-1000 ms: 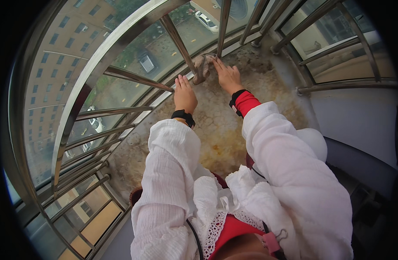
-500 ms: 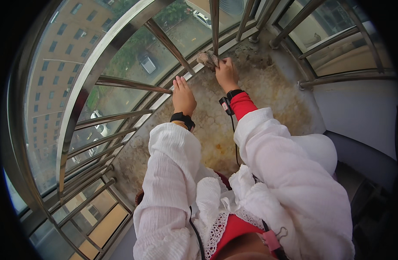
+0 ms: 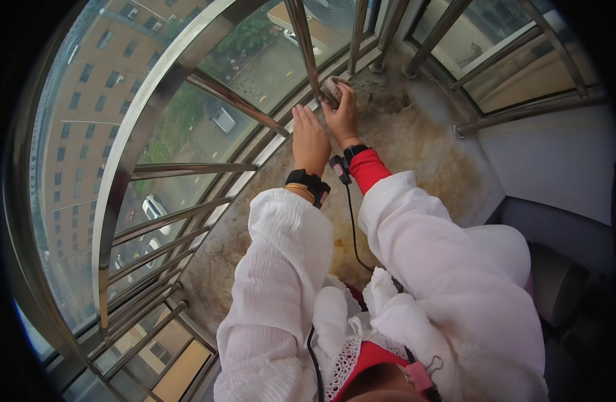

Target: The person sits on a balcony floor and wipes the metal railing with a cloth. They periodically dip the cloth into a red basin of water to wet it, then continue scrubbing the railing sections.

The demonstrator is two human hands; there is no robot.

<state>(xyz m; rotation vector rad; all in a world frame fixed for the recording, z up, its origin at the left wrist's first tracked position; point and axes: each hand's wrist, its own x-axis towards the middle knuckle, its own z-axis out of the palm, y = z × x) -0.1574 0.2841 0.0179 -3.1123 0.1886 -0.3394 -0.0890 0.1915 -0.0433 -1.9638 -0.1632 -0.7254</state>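
right hand (image 3: 343, 119) around a bunched brown cloth (image 3: 331, 88), left hand (image 3: 311, 142) outstretched, flat (just beside the right)

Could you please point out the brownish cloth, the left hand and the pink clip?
Brownish cloth (image 3: 330, 90): head view, its bunched visible part.
Left hand (image 3: 310, 143): head view, back of the hand.
Pink clip (image 3: 420, 376): head view, its pink body.

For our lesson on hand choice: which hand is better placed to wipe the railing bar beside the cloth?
Probably the right hand: it holds the brownish cloth beside the lower end of the railing bar. The left hand shows no cloth.
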